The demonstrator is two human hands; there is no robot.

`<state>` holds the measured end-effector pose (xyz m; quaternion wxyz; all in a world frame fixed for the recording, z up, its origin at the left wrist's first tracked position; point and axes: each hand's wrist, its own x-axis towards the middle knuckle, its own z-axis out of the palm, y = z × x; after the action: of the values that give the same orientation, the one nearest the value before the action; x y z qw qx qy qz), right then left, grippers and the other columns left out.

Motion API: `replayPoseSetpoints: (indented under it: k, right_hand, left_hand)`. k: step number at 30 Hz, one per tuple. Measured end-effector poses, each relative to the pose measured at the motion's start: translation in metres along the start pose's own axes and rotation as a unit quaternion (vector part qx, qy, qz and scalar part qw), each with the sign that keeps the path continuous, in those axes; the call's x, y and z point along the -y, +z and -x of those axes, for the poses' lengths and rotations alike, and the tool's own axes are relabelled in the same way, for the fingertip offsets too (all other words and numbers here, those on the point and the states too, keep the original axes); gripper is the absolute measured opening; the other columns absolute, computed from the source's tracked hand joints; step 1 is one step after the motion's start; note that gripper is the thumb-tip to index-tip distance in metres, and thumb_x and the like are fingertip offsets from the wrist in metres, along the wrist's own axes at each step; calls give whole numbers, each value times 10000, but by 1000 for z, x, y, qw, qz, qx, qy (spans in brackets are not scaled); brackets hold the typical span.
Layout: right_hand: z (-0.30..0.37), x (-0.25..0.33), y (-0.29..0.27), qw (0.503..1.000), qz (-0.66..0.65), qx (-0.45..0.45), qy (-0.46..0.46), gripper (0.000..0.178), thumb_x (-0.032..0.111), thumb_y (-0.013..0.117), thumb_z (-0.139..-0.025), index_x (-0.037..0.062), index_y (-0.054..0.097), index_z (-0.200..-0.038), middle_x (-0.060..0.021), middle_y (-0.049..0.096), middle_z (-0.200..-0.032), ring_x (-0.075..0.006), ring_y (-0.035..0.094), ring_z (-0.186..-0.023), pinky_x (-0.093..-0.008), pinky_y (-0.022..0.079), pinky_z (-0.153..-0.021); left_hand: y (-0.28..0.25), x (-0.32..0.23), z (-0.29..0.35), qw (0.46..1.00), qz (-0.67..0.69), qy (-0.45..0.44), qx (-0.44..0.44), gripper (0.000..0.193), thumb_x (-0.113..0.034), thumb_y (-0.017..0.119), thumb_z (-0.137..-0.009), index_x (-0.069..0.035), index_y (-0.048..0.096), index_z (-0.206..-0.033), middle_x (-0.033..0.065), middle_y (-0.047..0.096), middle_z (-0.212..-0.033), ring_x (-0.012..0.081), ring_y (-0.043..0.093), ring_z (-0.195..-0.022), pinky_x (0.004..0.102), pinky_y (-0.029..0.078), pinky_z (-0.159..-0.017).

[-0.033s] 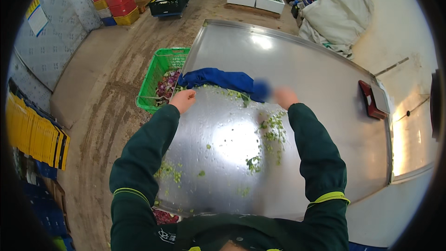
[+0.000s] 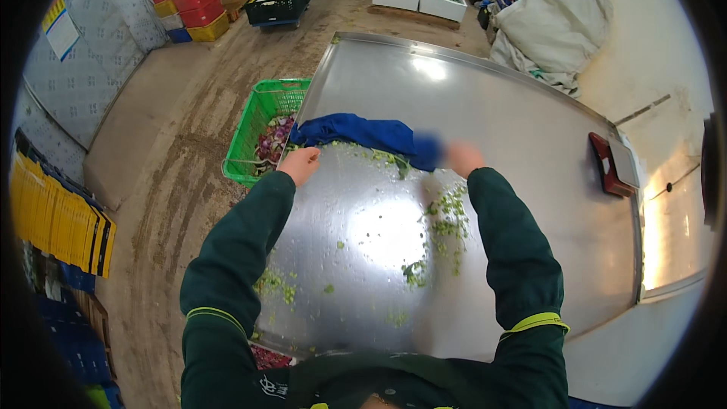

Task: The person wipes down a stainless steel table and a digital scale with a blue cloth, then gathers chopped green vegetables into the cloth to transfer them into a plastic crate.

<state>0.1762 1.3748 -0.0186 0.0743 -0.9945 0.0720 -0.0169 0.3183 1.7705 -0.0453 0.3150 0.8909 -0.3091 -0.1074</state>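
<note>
A long, crumpled blue cloth (image 2: 363, 132) lies across the steel table (image 2: 530, 136), from its left edge toward the middle. Just below the cloth's left end, my left hand (image 2: 301, 165) has its fingers curled closed; whether they pinch the cloth or something small is hidden. My right hand (image 2: 464, 157) is at the cloth's right end, its fingers blurred, so I cannot see what they grip. Green leaf scraps (image 2: 450, 220) and water drops are scattered on the metal between my forearms, with more leaf bits along the cloth's near side.
A green basket (image 2: 246, 125) with purple and pale vegetable trimmings (image 2: 274, 138) stands against the table's left side. A red and silver scale-like device (image 2: 612, 164) sits at the right edge. Farther off are black crates (image 2: 279, 7), white foam boxes (image 2: 442, 6) and a pale sheet-covered heap (image 2: 556, 19).
</note>
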Motion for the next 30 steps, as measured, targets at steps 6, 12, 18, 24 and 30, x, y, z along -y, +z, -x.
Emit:
replayPoseSetpoints:
  k: [6, 12, 18, 24, 30]
  right_hand:
    - [-77, -15, 85, 998, 2, 41, -37, 349, 208, 660, -761, 150, 614, -1102, -93, 577, -1109, -308, 516, -1064, -408, 453, -853]
    - [-65, -20, 124, 997, 28, -9, -68, 279, 128, 615, -769, 153, 628, -1047, -106, 576, -925, -310, 542, -946, -426, 441, -765]
    - [-101, -39, 62, 986, -20, 23, -162, 223, 89, 564, -775, 109, 647, -981, -163, 579, -866, -354, 576, -834, -437, 471, -728]
    - [-168, -72, 42, 994, 75, 67, -48, 216, 90, 558, -785, 134, 652, -974, -114, 605, -954, -317, 587, -942, -422, 486, -768]
    - [-178, -128, 101, 997, 58, 12, -54, 367, 48, 484, -812, 197, 599, -1128, -94, 578, -1069, -304, 576, -991, -414, 492, -783]
  left_hand:
    - [26, 26, -83, 988, -150, 16, -31, 491, -110, 607, -765, -23, 488, -1234, 172, 554, -1163, 331, 520, -1092, 378, 422, -932]
    - [48, 52, -132, 967, -249, 49, 20, 665, -97, 619, -721, -95, 386, -1345, 174, 474, -1268, 348, 459, -1164, 419, 393, -978]
    - [48, 61, -152, 976, -208, 35, 52, 706, -240, 639, -750, -186, 336, -1385, 135, 465, -1276, 363, 466, -1143, 471, 420, -923]
    - [68, 43, -182, 980, -183, 59, 59, 661, -385, 631, -784, -216, 379, -1371, 136, 452, -1301, 354, 454, -1158, 447, 413, -953]
    - [101, -5, -209, 961, -272, 20, 51, 701, -488, 592, -806, -200, 340, -1394, 197, 469, -1249, 445, 456, -1090, 482, 413, -934]
